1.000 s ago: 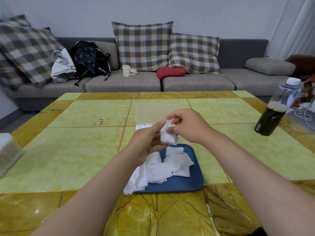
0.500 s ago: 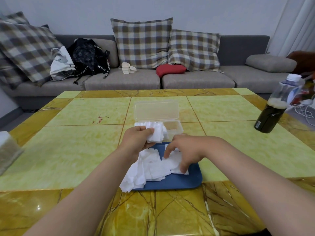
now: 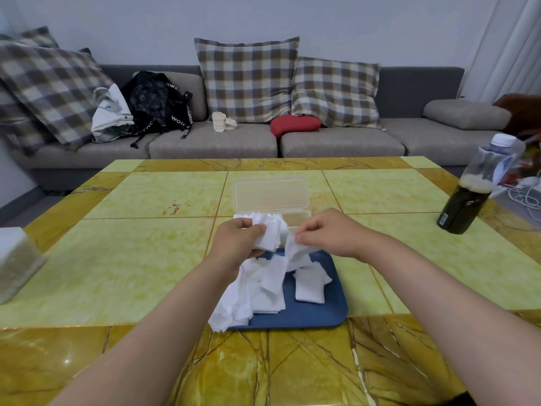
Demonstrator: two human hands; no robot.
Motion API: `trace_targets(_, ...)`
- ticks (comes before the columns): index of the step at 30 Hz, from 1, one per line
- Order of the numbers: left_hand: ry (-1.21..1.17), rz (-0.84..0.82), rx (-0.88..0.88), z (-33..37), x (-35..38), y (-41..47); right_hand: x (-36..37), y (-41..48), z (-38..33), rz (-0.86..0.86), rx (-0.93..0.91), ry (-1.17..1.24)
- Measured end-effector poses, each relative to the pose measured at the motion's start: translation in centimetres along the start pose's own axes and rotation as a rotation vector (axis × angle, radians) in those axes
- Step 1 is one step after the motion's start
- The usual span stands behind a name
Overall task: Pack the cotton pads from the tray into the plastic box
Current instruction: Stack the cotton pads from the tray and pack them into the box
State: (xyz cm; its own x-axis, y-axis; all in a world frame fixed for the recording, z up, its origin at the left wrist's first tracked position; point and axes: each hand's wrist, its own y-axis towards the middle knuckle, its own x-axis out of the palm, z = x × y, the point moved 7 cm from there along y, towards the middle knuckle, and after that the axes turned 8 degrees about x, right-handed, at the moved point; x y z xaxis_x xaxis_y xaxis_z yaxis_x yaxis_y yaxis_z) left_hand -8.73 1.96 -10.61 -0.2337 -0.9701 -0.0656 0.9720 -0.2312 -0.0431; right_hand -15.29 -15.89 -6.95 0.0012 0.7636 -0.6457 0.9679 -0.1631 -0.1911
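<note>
Lit brightly and evenly with soft shadows; caught a small glare on the glossy yellow marble-patterned desk [image 3: 117, 259]; bowed and stretched toward the edges.

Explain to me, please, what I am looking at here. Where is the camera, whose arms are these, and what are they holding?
There is no machine here: a person works with bare hands. The camera is worn on the person's head and looks forward and down, so both forearms reach in from the bottom. On the yellow table stands a blue tray with a loose pile of white cotton pads. Just behind it is a clear plastic box, lid open. The left hand holds a small stack of pads in its grip, near the box. The right hand pinches another pad above the tray. A dark bottle stands far right; a sofa is behind.
</note>
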Motion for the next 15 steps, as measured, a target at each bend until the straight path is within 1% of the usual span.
trace_targets(2, 0.011, -0.014, 0.011, 0.1, 0.2, -0.2, -0.7, 0.0, -0.3, 0.067, -0.012, 0.132)
trace_targets(4, 0.014, -0.027, 0.015, 0.2, 0.5, -0.3, -0.9, 0.1, -0.5, 0.103, -0.011, 0.205)
trace_targets(7, -0.002, -0.053, -0.004, 0.2, 0.7, -0.4, -0.6, 0.4, -0.5, 0.089, 0.025, 0.286)
trace_targets(8, -0.047, -0.083, -0.033, 0.1, 0.9, -0.4, -0.4, 0.4, -0.4, 0.080, 0.040, 0.297)
trace_targets(10, -0.177, -0.196, -0.110, 0.2, 1.8, -0.8, -0.1, 0.5, -0.4, 0.058, 0.056, 0.304)
trace_targets(12, -0.215, -0.285, -0.120, 0.6, 2.4, -1.2, 0.3, 0.5, -0.5, 0.047, 0.057, 0.313)
trace_targets(13, -0.203, -0.285, -0.102, 0.8, 2.5, -1.3, 0.4, 0.6, -0.6, 0.054, 0.056, 0.313)
trace_targets(15, -0.157, -0.228, -0.070, 0.7, 2.1, -1.1, 0.5, 0.7, -0.7, 0.068, 0.061, 0.356)
